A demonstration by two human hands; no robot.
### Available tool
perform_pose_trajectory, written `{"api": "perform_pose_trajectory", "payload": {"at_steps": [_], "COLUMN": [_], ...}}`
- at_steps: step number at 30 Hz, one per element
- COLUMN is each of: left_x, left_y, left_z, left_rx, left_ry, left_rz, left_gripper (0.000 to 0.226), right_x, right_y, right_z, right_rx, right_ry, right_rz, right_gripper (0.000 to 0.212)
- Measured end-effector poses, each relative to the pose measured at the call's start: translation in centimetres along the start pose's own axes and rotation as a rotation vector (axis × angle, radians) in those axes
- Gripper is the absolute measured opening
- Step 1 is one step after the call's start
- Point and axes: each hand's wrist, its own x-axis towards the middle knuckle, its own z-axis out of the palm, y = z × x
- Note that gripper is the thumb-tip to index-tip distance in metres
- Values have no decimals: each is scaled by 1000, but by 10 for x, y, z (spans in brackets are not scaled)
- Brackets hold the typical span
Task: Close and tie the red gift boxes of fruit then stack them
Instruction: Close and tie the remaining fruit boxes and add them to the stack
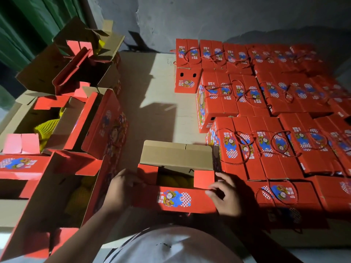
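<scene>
A red gift box (175,200) stands open right in front of me, its brown far flap (176,155) upright and yellow fruit (175,180) showing inside. My left hand (121,188) grips the box's left end at the small red side flap. My right hand (227,194) has its fingers curled on the right side flap (204,179) and the near printed flap. To the right, several closed red boxes with tied red cord handles (266,141) lie packed in rows and layers.
Several open red boxes (62,126) with flaps up and yellow net-wrapped fruit (46,128) crowd the left side. A strip of pale table (157,103) runs between the two groups. A grey wall and a green curtain (28,25) stand behind.
</scene>
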Motion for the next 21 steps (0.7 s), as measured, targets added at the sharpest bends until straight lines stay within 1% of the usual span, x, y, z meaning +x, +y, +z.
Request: {"api": "perform_pose_trajectory", "payload": {"at_steps": [1,2,3,4,5,6,7,8,9,11,14,16,17,18,19,20,21], "left_x": [5,8,11,14,18,21,25,28,31,33,26,16,13,10,9,9,8], "left_y": [1,1,-3,-2,-3,0,1,3,3,6,-2,-1,-4,-8,-13,-18,-22], "left_z": [3,5,9,9,10,8,7,5,6,4,6,5,6,4,3,2,1], "left_rx": [-6,-33,-89,-145,-218,-321,-446,-544,-624,-636,-501,-463,-457,-369,-235,-101,-6], "left_ry": [18,30,33,10,-31,-98,-142,-177,-189,-214,-202,-172,-140,-105,-70,-83,-122], "left_rz": [-46,-122,-201,-291,-358,-404,-429,-442,-429,-345,-223,-145,-124,-53,60,160,254], "left_gripper": [4,13,23,32,40,51,65,77,83,82,64,41,35,41,53,68,76], "right_x": [11,19,23,27,34,40,45,50,52,50,42,34,31,28,25,23,22], "right_y": [5,5,7,10,11,5,5,5,5,6,13,21,24,26,28,30,32], "right_z": [4,6,8,11,13,14,16,18,20,21,20,20,19,18,17,15,15], "right_rx": [24,75,176,238,260,256,254,261,314,430,502,459,421,385,308,207,79], "right_ry": [-9,-4,-72,-132,-163,-201,-191,-176,-155,-109,-12,-11,-35,-73,-110,-140,-147], "right_rz": [69,113,183,256,281,291,286,286,305,316,262,199,157,116,56,-18,-99], "right_gripper": [36,51,68,85,98,106,110,110,108,94,63,51,49,50,54,59,63]}}
